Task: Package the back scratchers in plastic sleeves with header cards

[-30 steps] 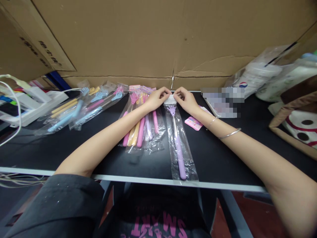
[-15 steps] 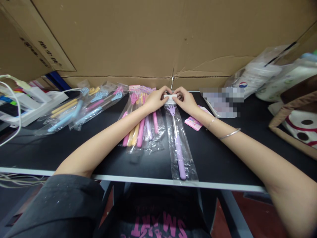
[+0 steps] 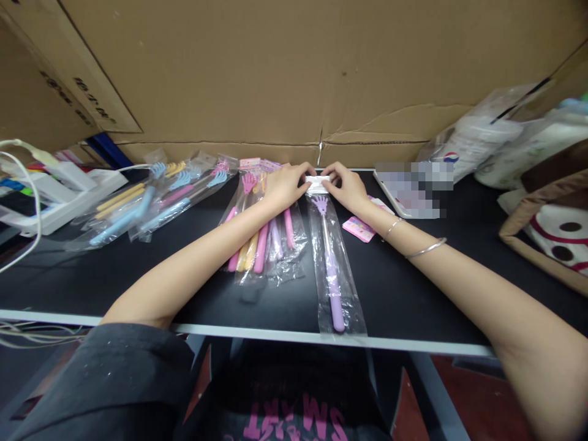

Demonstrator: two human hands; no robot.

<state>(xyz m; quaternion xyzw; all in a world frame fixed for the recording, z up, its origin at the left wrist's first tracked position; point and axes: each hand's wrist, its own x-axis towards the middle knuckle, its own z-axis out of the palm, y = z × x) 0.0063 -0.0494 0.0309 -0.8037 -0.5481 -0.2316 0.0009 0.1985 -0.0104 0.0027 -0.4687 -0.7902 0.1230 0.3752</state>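
Note:
A purple back scratcher (image 3: 335, 294) with a hand-shaped head lies in a clear plastic bag (image 3: 351, 306), its handle toward me. Across the bag's far end is a white card (image 3: 318, 184) with a crinkled surface. My left hand (image 3: 290, 184) pinches the card's left end between thumb and fingers. At the other end, my right hand (image 3: 345, 188) grips it the same way. Beneath and beside my left forearm lie several bagged back scratchers (image 3: 261, 245), pink, yellow and purple, with printed header cards. Pink printed cards (image 3: 359, 228) sit under my right wrist.
More bagged scratchers (image 3: 138, 211), blue and yellow, lie at the left beside a white power strip (image 3: 78, 199) with cables. A phone-like flat object (image 3: 404, 196), partly blurred, a bagged cup (image 3: 482, 144) and a fabric bag (image 3: 560, 239) are at right. Cardboard (image 3: 275, 73) walls the back.
The white card looked flat and smooth before and now appears crinkled or covered by bag plastic. My fingers have shifted slightly along it, and the scratcher lies almost where it was.

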